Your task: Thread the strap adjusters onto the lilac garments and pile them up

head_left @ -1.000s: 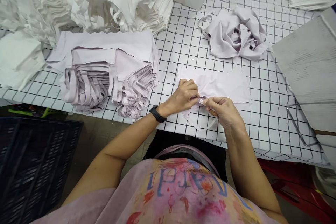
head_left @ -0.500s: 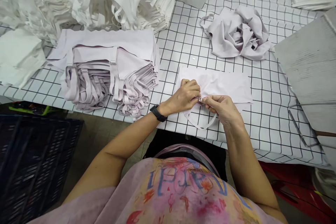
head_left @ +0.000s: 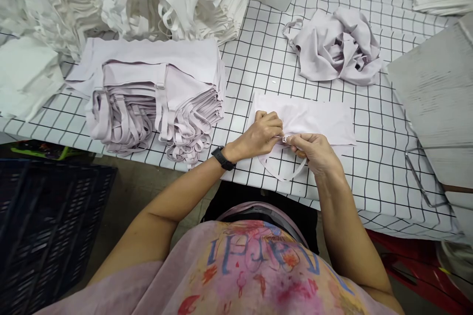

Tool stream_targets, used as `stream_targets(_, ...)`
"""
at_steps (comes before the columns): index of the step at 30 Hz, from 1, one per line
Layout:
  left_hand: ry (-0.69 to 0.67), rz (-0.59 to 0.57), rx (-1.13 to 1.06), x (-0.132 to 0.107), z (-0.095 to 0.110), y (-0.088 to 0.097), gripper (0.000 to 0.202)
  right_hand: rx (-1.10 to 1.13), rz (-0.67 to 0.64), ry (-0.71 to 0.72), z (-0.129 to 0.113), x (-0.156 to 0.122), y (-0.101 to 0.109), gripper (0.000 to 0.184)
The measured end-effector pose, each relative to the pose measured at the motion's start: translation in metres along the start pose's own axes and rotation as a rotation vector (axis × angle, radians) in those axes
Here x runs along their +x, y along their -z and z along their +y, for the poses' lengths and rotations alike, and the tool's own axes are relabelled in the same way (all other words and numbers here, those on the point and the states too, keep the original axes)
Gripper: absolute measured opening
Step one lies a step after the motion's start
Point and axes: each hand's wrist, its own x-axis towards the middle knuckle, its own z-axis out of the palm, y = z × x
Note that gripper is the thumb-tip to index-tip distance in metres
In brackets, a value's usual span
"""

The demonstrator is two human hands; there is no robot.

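A pale lilac garment piece (head_left: pixel 321 120) lies flat near the table's front edge. From it a thin strap (head_left: pixel 283 177) hangs in a loop toward me. My left hand (head_left: pixel 264 133), with a black band on the wrist, pinches the strap at the garment's lower edge. Close against it, my right hand (head_left: pixel 312 150) grips a small light-coloured strap slider (head_left: pixel 285 139) between thumb and fingers. The fingertips of both hands nearly meet at the slider. How the strap runs through it is too small to tell.
To the left is a stack of folded lilac garments (head_left: pixel 155 78) with straps dangling. White garments (head_left: pixel 218 5) are piled behind it. A crumpled lilac heap (head_left: pixel 336 49) lies beyond my hands. A grey panel (head_left: pixel 436 98) stands at right; a dark crate (head_left: pixel 48 226) is below left.
The slider shows slightly more between my fingertips, a touch further right. Both hands otherwise keep nearly the same place and grip.
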Motion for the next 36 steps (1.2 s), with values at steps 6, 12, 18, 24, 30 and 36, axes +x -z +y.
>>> stream_targets(6, -0.027, 0.016, 0.015, -0.0006, 0.0006, -0.0015, 0.023, -0.046, -0.042, -0.020, -0.0038, 0.0003, 0.0008, 0.027)
stream_targets(12, -0.047, -0.070, 0.062, 0.0003, 0.0029, 0.0011, 0.029, -0.091, -0.001, 0.003, -0.0034, -0.0017, 0.0006, 0.027)
stream_targets(18, -0.044, -0.055, 0.077, 0.0002, 0.0022, -0.0014, 0.026, -0.115, -0.010, -0.004, -0.0067, -0.0012, 0.0033, 0.029)
stream_targets(24, -0.021, -0.006, 0.054, -0.0013, -0.0014, -0.0060, 0.022, -0.124, -0.035, -0.014, -0.0049, 0.0002, 0.0020, 0.026)
stream_targets(30, -0.023, -0.001, 0.069, -0.0008, -0.0017, -0.0060, 0.021, -0.111, -0.022, -0.017, -0.0052, -0.0004, -0.0014, 0.025)
stream_targets(36, -0.031, -0.021, 0.087, 0.0004, 0.0009, -0.0027, 0.023, -0.093, -0.019, -0.034, -0.0106, -0.0018, -0.0028, 0.025)
